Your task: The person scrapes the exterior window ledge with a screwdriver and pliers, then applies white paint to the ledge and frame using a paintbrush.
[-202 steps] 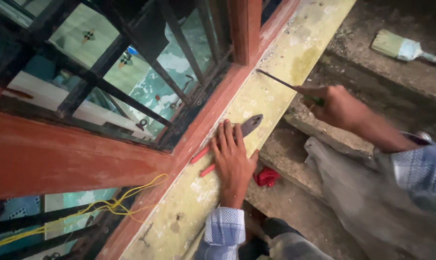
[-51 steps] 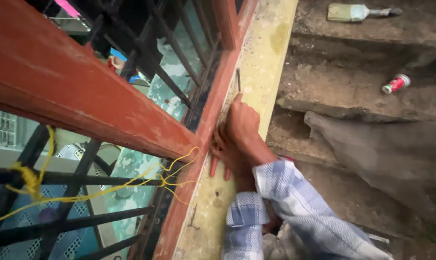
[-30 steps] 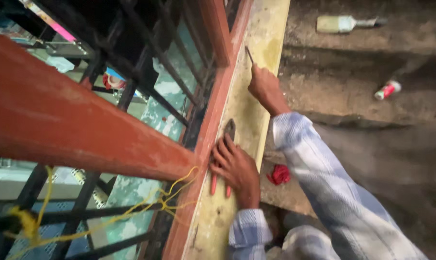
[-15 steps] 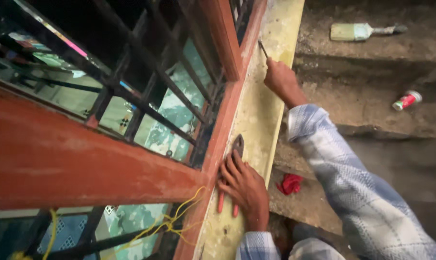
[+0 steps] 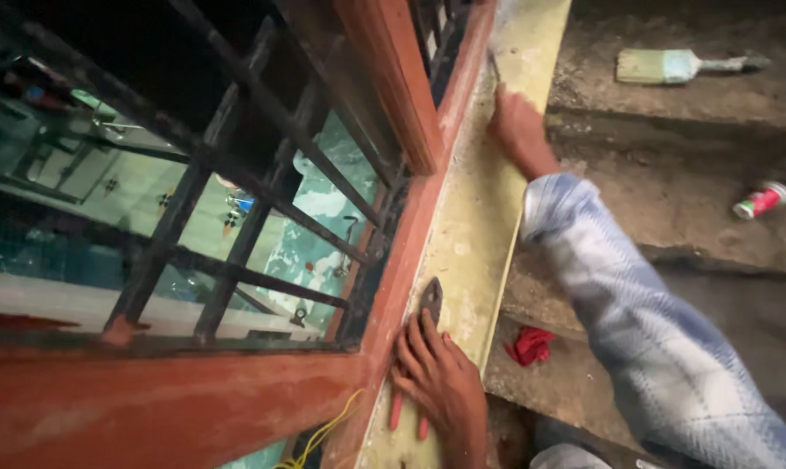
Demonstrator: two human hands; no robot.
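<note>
**My hands on a yellow window ledge**

I look down along a pale yellow ledge [image 5: 488, 217] that runs beside a red wooden window frame [image 5: 410, 252] with dark metal bars [image 5: 236, 252].

My left hand [image 5: 441, 382] lies flat near the bottom of the view, fingers spread, pressing on a pair of pliers [image 5: 427, 304] with red handles; the dark metal nose pokes out past my fingertips, pointing up the ledge.

My right hand [image 5: 519, 130] reaches far up the ledge, my striped sleeve [image 5: 619, 304] stretched out behind it. It is closed around a thin tool [image 5: 494, 65] (only a short dark tip shows, so I cannot tell what kind), held against the ledge next to the frame.

On the rough concrete step to the right lie a red rag [image 5: 532, 345], a paintbrush [image 5: 671, 65] and a small red and white can [image 5: 762, 200]. A yellow wire [image 5: 323, 430] hangs under the frame.
</note>
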